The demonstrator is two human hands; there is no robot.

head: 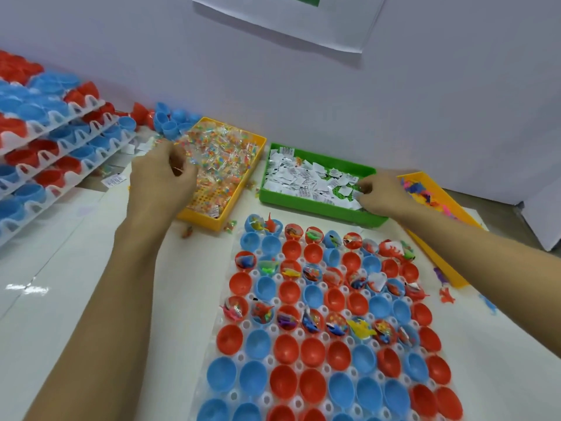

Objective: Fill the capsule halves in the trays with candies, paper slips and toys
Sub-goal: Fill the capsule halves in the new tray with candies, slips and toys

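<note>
Capsule halves [318, 354], red and blue, in white tray [243, 357] up front, alternate rows filled. Left hand [158, 174] pinching candies [218, 156] over yellow bin [212, 221]; right hand [382, 192] pinching slips [306, 177] in green bin [303, 205]. Stacked trays [45, 147] far left.

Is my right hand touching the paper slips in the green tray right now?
Touching. In the head view the right hand reaches into the green tray, its curled fingertips pinching among the white paper slips at the pile's right end, no gap showing.

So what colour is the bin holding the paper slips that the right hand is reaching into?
Green: the bin under the right hand, seen in the head view.
</note>
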